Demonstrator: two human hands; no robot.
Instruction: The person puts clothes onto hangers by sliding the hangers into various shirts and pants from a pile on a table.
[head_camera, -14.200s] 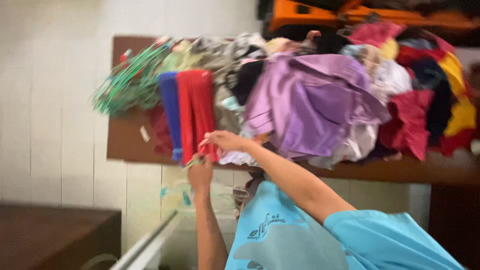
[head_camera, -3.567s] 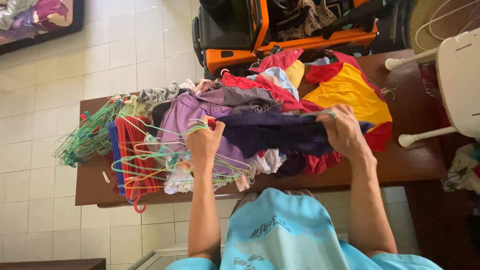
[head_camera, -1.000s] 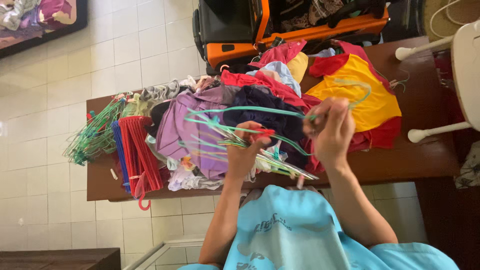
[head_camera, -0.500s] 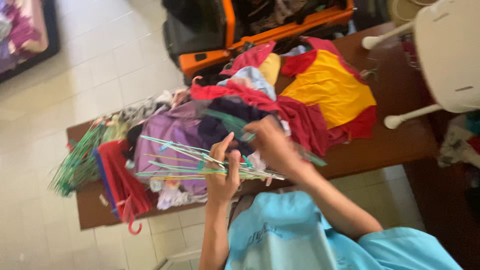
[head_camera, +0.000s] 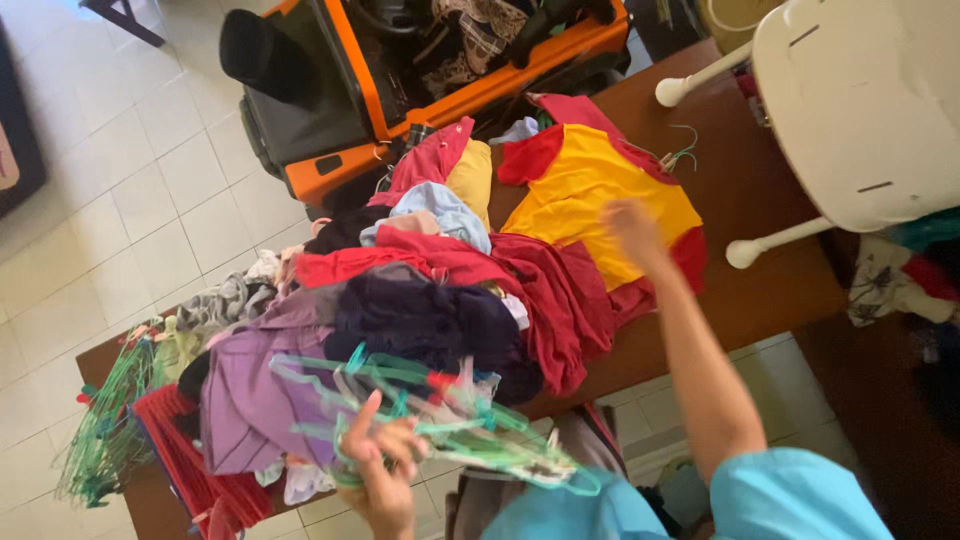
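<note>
Two hands in head view. Left hand (head_camera: 385, 470) gripped bunch of green wire hangers (head_camera: 450, 420), fingers curled round them, low over near edge of desk (head_camera: 760, 290). Right hand (head_camera: 628, 225) blurred, stretched over yellow-and-red shirt (head_camera: 590, 185); fingers' spread not readable. Clothes pile (head_camera: 420, 300) between hands; orange suitcase (head_camera: 400, 80) beyond desk.

The shirt (head_camera: 590, 190) is yellow and red, the hangers (head_camera: 450, 420) are green, the suitcase (head_camera: 330, 110) is orange and black.
</note>
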